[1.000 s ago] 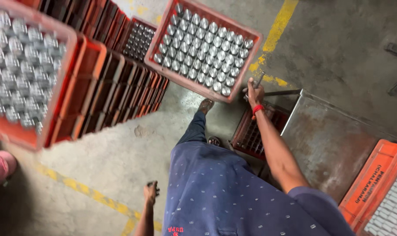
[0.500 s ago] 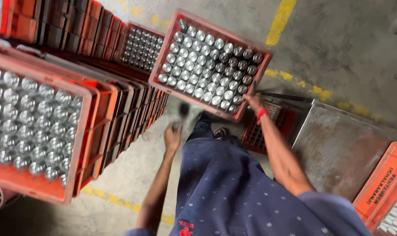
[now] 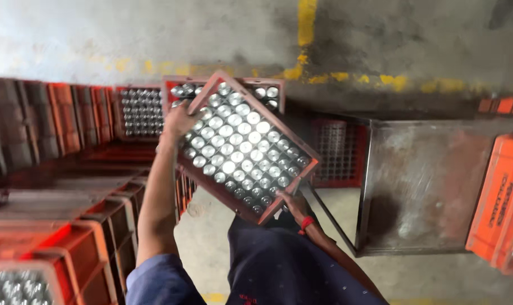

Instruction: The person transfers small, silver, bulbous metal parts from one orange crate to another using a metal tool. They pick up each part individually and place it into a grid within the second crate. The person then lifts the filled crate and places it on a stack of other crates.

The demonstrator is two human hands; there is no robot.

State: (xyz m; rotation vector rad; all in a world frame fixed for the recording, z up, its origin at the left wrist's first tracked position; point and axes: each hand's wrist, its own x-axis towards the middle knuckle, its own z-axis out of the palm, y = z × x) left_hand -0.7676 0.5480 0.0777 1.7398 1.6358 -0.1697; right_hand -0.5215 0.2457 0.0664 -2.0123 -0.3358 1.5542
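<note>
I hold a red plastic crate (image 3: 299,149) packed with several shiny metal cylinders (image 3: 239,149); it is tilted and turned diagonally in the air. My left hand (image 3: 179,122) grips its upper left rim. My right hand (image 3: 293,204), with a red band on the wrist, grips its lower corner. Just behind the held crate sits another red crate (image 3: 266,86) of the same cylinders, on top of a stack. My dark blue clothing (image 3: 279,265) fills the bottom of the view.
Stacks of red crates (image 3: 70,169) line the left side, some filled with cylinders (image 3: 140,110). A metal table (image 3: 431,186) stands at right with an empty red crate (image 3: 335,152) beside it. An orange crate (image 3: 502,197) is at far right. Yellow floor lines (image 3: 307,22) run behind.
My left hand rose from my side and took hold of the crate's rim. The crate swung down and left, from one-handed to two-handed hold.
</note>
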